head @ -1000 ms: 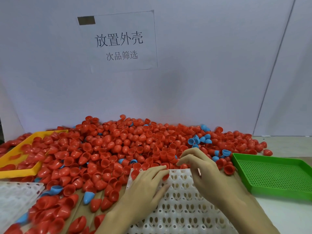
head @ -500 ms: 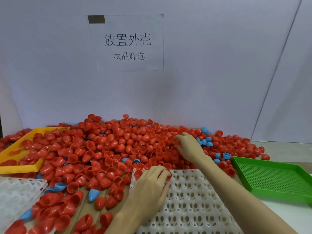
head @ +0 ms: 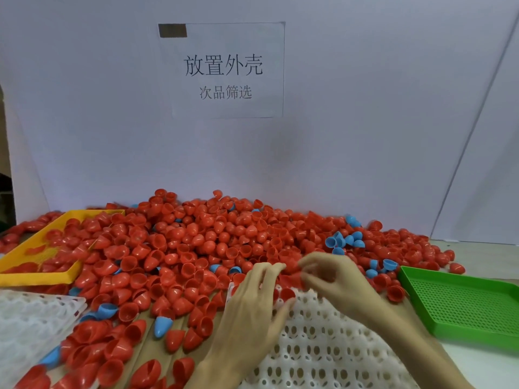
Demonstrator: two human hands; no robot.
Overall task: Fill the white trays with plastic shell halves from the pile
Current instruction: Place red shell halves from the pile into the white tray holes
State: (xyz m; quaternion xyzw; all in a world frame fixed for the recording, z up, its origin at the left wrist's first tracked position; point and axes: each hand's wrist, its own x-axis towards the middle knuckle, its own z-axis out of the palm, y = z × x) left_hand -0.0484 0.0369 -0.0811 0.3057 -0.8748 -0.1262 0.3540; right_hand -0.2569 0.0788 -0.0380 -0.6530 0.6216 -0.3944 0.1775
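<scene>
The white tray point(head: 323, 349) lies at the tabletop's near edge, its far edge touching the pile point(head: 196, 242) of red and blue shell halves. One red shell point(head: 287, 293) sits in a far-row pocket. The left hand point(head: 252, 310) rests on the tray's far left corner, fingers loosely together. The right hand point(head: 334, 279) hovers over the far edge, blurred; fingers curled, whether pinching a shell I cannot tell. A second white tray point(head: 31, 321) lies left, a yellow tray point(head: 42, 276) beyond it, a green tray point(head: 463, 304) right.

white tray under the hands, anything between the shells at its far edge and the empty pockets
Nothing visible blocks them. The white tray lies open-topped with bare pockets, and the pile of shells spills right up to its far edge. Only the left hand and right hand hover over that edge.
</scene>
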